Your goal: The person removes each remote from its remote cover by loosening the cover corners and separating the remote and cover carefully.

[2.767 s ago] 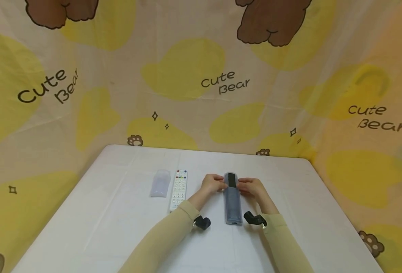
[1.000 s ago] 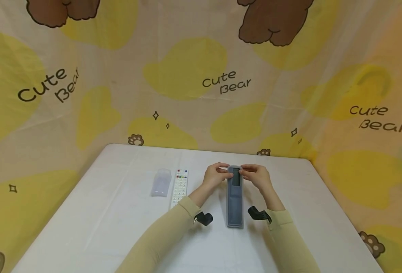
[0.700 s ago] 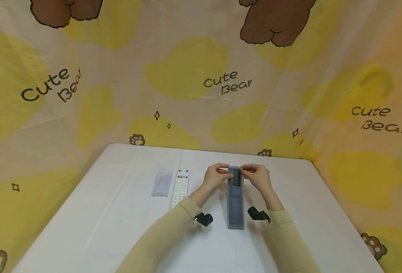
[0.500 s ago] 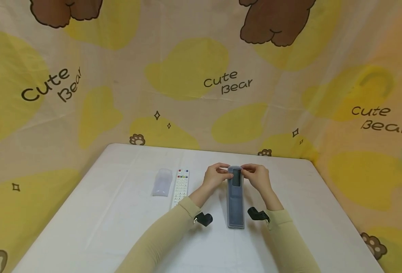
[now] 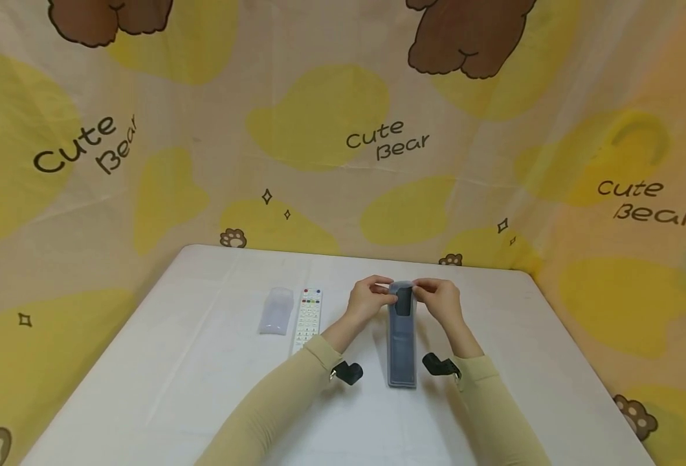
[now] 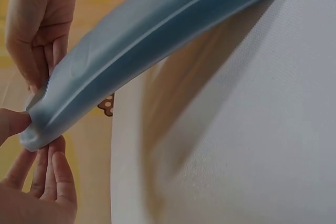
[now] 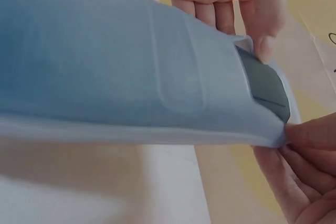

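Observation:
A remote control (image 7: pixel 265 85) sits inside a translucent blue-grey silicone cover (image 5: pixel 401 353). Its dark surface shows through an opening near the far end. My left hand (image 5: pixel 369 301) pinches the cover's far left corner, thumb over the opening's edge. Opposite it, my right hand (image 5: pixel 441 299) pinches the far right corner between thumb and fingers. In the left wrist view the covered remote slopes, far end raised and near end down at the table. Most of the remote is hidden by the cover.
Left of the hands, a white remote control (image 5: pixel 308 317) with coloured buttons lies on the white table (image 5: pixel 203 362), partly behind the left sleeve. Beside it is a short clear plastic sleeve (image 5: pixel 276 312). A yellow bear-print cloth (image 5: pixel 314 123) hangs behind and at both sides.
Since 2.8 s ago both hands have moved to the far end and tilted it up. Over the last half second the cover's edge around the opening has shifted, giving it an uneven outline.

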A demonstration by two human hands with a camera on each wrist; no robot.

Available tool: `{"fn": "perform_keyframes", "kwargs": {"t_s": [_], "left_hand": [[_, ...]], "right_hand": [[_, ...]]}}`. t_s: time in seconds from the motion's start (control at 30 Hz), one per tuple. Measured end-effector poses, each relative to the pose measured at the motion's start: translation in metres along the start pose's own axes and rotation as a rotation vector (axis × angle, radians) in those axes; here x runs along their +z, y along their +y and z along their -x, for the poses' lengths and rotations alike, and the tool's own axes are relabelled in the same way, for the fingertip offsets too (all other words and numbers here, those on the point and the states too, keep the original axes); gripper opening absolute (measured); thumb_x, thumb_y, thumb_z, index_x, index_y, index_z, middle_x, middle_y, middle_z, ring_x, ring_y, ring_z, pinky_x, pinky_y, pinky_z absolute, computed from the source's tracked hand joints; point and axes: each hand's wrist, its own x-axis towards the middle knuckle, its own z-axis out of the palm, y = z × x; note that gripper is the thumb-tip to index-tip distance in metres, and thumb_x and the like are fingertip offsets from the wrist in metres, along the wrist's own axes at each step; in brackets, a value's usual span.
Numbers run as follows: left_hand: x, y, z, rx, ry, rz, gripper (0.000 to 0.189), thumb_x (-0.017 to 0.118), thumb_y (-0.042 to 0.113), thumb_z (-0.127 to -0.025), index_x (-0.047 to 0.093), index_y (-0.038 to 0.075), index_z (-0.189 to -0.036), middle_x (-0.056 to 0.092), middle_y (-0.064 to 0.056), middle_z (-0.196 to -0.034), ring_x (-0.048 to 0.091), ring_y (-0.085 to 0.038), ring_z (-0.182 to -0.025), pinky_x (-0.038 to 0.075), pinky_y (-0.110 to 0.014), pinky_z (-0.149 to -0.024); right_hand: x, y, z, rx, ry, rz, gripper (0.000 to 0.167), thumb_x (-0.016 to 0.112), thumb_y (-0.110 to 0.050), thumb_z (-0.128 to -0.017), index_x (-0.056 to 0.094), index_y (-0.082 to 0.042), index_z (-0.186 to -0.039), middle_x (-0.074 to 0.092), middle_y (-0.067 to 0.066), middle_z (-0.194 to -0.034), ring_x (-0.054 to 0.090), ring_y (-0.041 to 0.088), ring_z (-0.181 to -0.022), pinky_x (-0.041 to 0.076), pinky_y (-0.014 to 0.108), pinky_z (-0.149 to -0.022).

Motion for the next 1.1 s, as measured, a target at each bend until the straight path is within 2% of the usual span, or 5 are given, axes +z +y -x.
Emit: {"fn": "perform_keyframes", "kwargs": {"t_s": [0.27, 0.4, 0.53, 0.93, 1.1], "left_hand": [[-0.001, 0.003, -0.001, 0.015, -0.035, 0.018, 0.035, 0.08, 0.01, -0.072, 0.071, 0.017, -0.105, 0.069, -0.004, -0.087, 0.062, -0.012, -0.078, 0.047, -0.023, -0.064], [-0.003, 0.004, 0.0, 0.022, -0.043, 0.044, 0.036, 0.08, 0.008, -0.071, 0.071, 0.015, -0.105, 0.069, -0.006, -0.087, 0.062, -0.012, -0.077, 0.047, -0.022, -0.065], [-0.003, 0.003, -0.001, 0.017, -0.052, 0.061, 0.036, 0.08, 0.007, -0.072, 0.071, 0.015, -0.105, 0.069, -0.006, -0.087, 0.062, -0.011, -0.076, 0.047, -0.022, -0.065], [-0.005, 0.002, -0.001, 0.02, -0.094, 0.082, 0.038, 0.079, 0.007, -0.073, 0.07, 0.015, -0.109, 0.07, -0.011, -0.094, 0.062, -0.011, -0.078, 0.046, -0.021, -0.065], [-0.011, 0.013, 0.008, 0.029, -0.135, 0.104, 0.039, 0.075, 0.001, -0.076, 0.067, 0.007, -0.114, 0.068, -0.019, -0.101, 0.062, -0.01, -0.079, 0.049, -0.022, -0.067]], "right_hand": [[-0.003, 0.0, -0.004, 0.13, -0.047, -0.198, 0.03, 0.064, -0.013, -0.09, 0.065, 0.008, -0.112, 0.066, 0.025, -0.11, 0.071, 0.019, -0.082, 0.057, 0.029, -0.076], [-0.005, 0.0, -0.004, 0.162, -0.069, -0.232, 0.033, 0.064, -0.015, -0.09, 0.064, 0.008, -0.114, 0.065, 0.025, -0.112, 0.07, 0.014, -0.081, 0.057, 0.027, -0.077], [-0.007, -0.002, -0.003, 0.158, -0.077, -0.263, 0.033, 0.064, -0.013, -0.089, 0.063, 0.01, -0.113, 0.067, 0.024, -0.107, 0.07, 0.012, -0.077, 0.057, 0.026, -0.074], [-0.009, 0.004, -0.004, 0.206, -0.108, -0.406, 0.038, 0.064, -0.011, -0.089, 0.059, 0.013, -0.117, 0.071, 0.003, -0.089, 0.067, 0.004, -0.071, 0.057, 0.021, -0.069], [-0.009, 0.004, -0.005, 0.244, -0.125, -0.454, 0.035, 0.062, -0.01, -0.09, 0.059, 0.012, -0.118, 0.069, -0.003, -0.084, 0.067, 0.004, -0.072, 0.056, 0.021, -0.07]]}}
